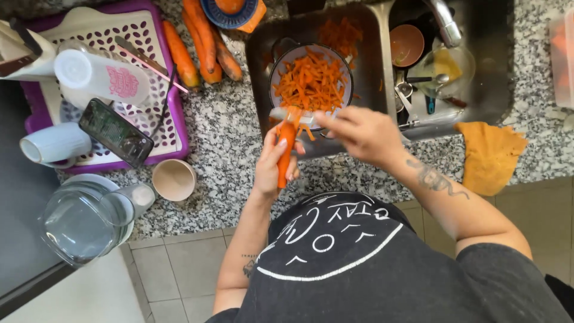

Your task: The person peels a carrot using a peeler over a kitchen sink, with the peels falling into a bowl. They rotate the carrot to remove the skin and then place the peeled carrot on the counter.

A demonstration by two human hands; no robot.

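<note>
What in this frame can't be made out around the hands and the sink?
Head view:
- Peeler: blurred by motion, its handle hidden in the right hand.
- Carrot: lower half wrapped by the left hand.
- Bowl bottom: buried under carrot peelings.
- Tap: cut off by the top edge.

Orange carrot (286,152), orange peelings (311,81) in white bowl (281,63); speckled grey-white granite counter (227,143); purple tray (179,140) (white perforated insert); mustard-yellow cloth (490,155).
</note>
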